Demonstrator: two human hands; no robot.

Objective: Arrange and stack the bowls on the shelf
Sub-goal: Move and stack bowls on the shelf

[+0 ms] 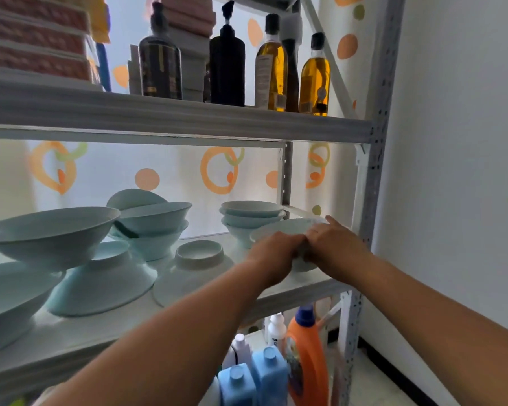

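Near the shelf's (276, 297) front right corner, we grip a pale bowl (288, 227) with both hands: left hand (272, 253) and right hand (332, 244) have fingers curled on its near rim. Just behind it stands a bowl stack (251, 215); two upturned bowls (100, 282) lie along the front edge.

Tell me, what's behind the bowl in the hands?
A stack of bowls stands behind the held bowl, gripped by the left hand and right hand. The stack's foot is hidden.

Pale blue bowl (288, 230) upright at the shelf's (100, 326) right end, seemingly touching stacked bowls (251, 215).
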